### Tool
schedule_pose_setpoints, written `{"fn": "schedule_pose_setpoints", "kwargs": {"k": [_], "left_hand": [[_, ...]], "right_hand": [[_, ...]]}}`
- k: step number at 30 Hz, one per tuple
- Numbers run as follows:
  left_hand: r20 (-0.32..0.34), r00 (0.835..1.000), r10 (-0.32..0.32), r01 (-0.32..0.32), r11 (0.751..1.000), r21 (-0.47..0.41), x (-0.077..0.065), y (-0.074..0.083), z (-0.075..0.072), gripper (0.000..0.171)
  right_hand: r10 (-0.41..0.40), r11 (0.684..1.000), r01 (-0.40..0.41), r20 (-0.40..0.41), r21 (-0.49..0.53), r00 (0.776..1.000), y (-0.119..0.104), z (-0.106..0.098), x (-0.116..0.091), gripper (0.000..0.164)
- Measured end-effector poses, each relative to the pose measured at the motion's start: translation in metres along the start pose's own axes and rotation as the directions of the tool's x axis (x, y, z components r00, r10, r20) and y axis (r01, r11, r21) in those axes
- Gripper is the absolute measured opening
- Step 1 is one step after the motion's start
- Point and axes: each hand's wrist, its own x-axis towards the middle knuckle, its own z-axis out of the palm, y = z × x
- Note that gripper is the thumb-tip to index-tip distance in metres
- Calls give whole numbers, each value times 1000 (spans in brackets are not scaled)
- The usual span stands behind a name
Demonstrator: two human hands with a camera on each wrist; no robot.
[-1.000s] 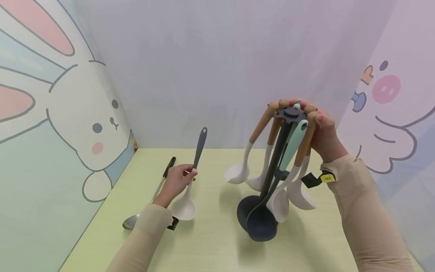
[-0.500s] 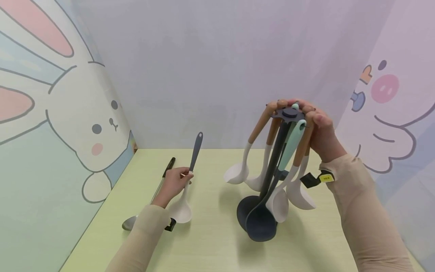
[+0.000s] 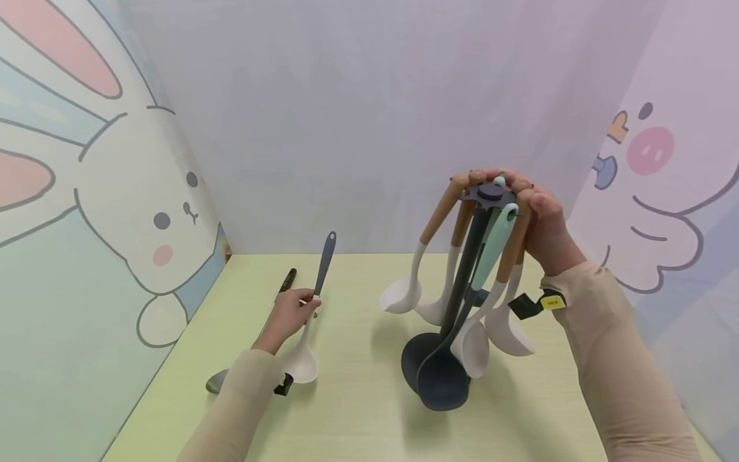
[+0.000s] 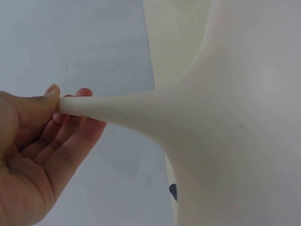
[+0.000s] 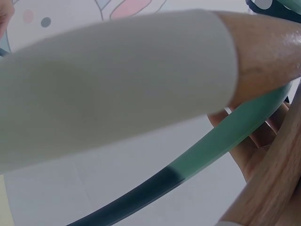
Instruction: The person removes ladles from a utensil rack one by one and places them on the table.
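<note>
My left hand (image 3: 291,313) pinches a white ladle (image 3: 303,366) with a dark grey handle, thumb and fingers at the top of its white stem. The handle points up and away, the bowl hangs low over the table. In the left wrist view the ladle's pale bowl (image 4: 235,122) fills the right side. My right hand (image 3: 547,228) holds the top of a dark utensil rack (image 3: 490,192), its fingers behind the hooks and thumb by a wooden handle. Hanging there are white ladles (image 3: 402,295) with brown handles, dark ladles (image 3: 443,384) and a mint-green handle (image 3: 495,247).
A metal ladle (image 3: 216,382) with a black handle (image 3: 288,280) lies on the pale table (image 3: 358,417) at left, partly behind the left forearm. A plain curtain (image 3: 346,128) stands at the back. Cartoon-printed panels (image 3: 144,212) close both sides.
My left hand has moved a little left and towards me with the white ladle, whose bowl sits lower now. The right hand and the rack have stayed in place.
</note>
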Motion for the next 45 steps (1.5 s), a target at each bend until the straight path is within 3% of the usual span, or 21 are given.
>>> {"fn": "schedule_pose_setpoints", "kwargs": {"k": [5, 16, 23, 27, 36, 45], "left_hand": [[7, 1000, 2, -2, 1000, 1, 0, -7, 0, 18], [14, 999, -36, 36, 999, 4, -2, -16, 3, 21], [22, 996, -82, 81, 996, 36, -4, -23, 8, 17], [23, 997, -72, 71, 996, 49, -5, -27, 11, 14], [45, 996, -76, 75, 997, 37, -6, -36, 9, 12], [69, 992, -104, 103, 994, 22, -7, -46, 5, 10]], "right_hand": [[-9, 999, 9, -17, -35, 1000, 0, 1, 0, 38], [9, 1000, -9, -7, -11, 1000, -1, 0, 1, 39], [49, 994, -62, -146, -87, 988, -1, 2, -4, 38], [65, 992, -84, -186, -96, 980, -1, 1, -5, 35], [5, 998, -7, -26, -62, 1000, 0, 0, 1, 44], [25, 995, -32, -76, -93, 997, 0, 2, -1, 40]]}}
